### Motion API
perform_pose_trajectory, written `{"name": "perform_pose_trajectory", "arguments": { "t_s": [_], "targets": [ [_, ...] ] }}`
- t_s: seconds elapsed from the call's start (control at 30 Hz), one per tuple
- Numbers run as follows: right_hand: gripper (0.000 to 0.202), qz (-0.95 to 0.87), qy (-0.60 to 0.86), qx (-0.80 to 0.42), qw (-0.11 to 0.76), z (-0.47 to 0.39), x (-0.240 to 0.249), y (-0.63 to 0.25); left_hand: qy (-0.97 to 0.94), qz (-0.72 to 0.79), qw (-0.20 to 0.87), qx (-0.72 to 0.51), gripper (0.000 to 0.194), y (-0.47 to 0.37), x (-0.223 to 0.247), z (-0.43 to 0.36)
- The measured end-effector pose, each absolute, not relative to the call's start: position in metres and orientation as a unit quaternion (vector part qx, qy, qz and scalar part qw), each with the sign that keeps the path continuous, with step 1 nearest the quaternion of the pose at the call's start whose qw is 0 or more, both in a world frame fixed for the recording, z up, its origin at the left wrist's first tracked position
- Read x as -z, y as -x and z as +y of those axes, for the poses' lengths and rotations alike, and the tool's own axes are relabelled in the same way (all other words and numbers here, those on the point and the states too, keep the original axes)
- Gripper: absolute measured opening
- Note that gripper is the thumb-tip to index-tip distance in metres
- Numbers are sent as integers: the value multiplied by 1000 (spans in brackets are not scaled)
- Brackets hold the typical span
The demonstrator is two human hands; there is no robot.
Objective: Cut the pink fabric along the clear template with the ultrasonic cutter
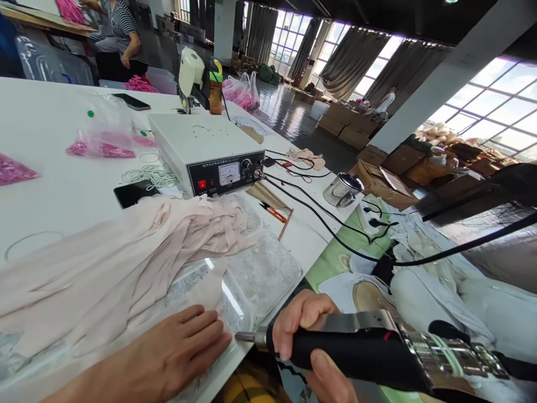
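Note:
My right hand (308,336) grips a black ultrasonic welding handpiece (348,352) with a metal lever along its top. Its thin metal tip (245,336) points left, close to the fingertips of my left hand (180,350). That left hand lies flat, fingers extended side by side, on a pale pink fabric strip (207,291) over a clear plastic-covered board (268,274). A heap of similar pale pink strips (168,235) spreads behind and left of it. Whether the tip touches the fabric is hard to make out.
A control box (226,173) with a dial stands behind the strips, cables trailing right. Orange thread snips (273,212) and a lidded metal cup (343,189) sit near the table's right edge. A phone (134,193) and pink-filled bags (100,140) lie left. A person (121,45) sits beyond.

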State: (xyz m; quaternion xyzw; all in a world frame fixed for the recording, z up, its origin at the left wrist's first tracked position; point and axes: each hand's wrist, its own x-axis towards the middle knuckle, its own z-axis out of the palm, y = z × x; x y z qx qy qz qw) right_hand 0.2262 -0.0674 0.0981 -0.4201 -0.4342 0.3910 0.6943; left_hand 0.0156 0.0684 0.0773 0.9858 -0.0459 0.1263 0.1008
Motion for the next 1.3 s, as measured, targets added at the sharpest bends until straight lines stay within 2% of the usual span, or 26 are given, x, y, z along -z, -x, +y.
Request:
{"name": "perform_pose_trajectory", "arguments": {
  "t_s": [0.17,0.27,0.33,0.63,0.9,1.3],
  "targets": [
    [14,-470,454,-395,646,-60,-109,-220,-987,-64,94,-113,41,-16,-81,73],
    [18,-445,363,-294,764,-51,-91,-212,-988,-77,95,-99,45,-14,-78,76],
    [19,-428,344,-289,784,-46,-79,-206,-989,-79,86,-90,48,-11,-76,79],
    [18,-468,380,-294,741,-46,-89,-210,-993,-86,67,-46,64,-4,-70,81],
    [19,-432,359,-293,774,-41,-80,-207,-993,-90,70,-42,59,-7,-75,81],
    [18,-469,377,-311,736,-36,-89,-211,-990,-78,97,-73,49,-13,-82,80]
  ]
}}
